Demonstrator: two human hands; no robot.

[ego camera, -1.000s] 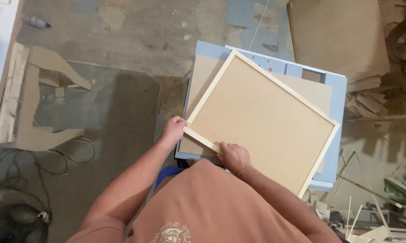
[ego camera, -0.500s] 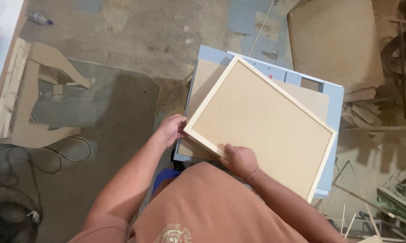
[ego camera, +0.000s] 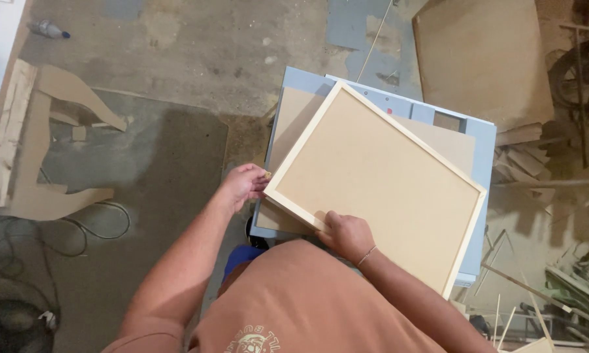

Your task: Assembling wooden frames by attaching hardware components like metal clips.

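Observation:
A large rectangular board with a pale wooden frame [ego camera: 379, 186] lies tilted over a grey-blue work table [ego camera: 480, 196]. My left hand [ego camera: 245, 185] grips the frame's near left corner. Along the near edge of the frame, my right hand [ego camera: 346, 235] holds on with its fingers closed over the wood. Under the frame a plain brown sheet [ego camera: 294, 121] rests on the table and shows at the left and the far right.
A big brown board [ego camera: 480, 59] lies on the floor at the back right. Cut-out board scraps [ego camera: 52, 144] lie on the left, with black cables [ego camera: 79, 229] near them. Wood strips and sticks [ego camera: 549, 287] are piled at the right. A bottle [ego camera: 49, 29] lies far left.
The framed board has shifted slightly in my hands; both hands keep their hold on its near edge and corner. The view has moved a little.

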